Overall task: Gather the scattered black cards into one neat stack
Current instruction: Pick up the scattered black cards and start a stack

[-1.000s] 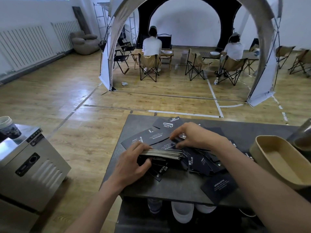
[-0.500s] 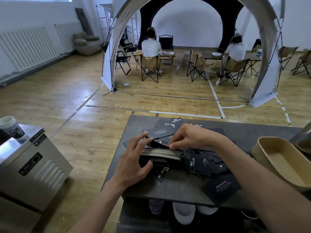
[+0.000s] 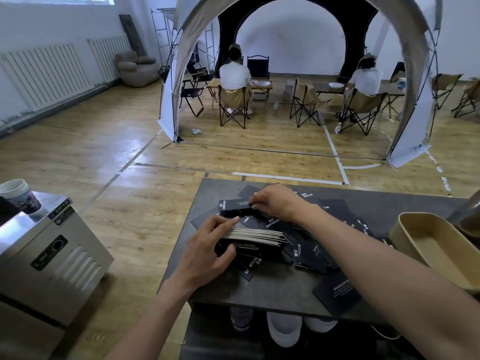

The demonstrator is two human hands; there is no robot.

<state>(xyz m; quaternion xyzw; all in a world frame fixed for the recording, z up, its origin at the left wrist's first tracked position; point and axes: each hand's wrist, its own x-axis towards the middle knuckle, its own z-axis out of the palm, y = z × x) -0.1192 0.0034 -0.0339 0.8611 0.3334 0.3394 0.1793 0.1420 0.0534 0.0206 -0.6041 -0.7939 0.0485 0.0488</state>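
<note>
Left hand curled, thumb below and fingers above, pinching closed; right hand reaches farther forward, palm down, fingertips pinched together, both forearms bare

Table in near centre. Stack on table, left of middle, left hand at its left end. Loose cards spread right of and behind stack. Right hand behind stack, on far cards. One card apart at near right edge. Tray at table's right end. Metal cabinet left of table, cup on it.
</note>
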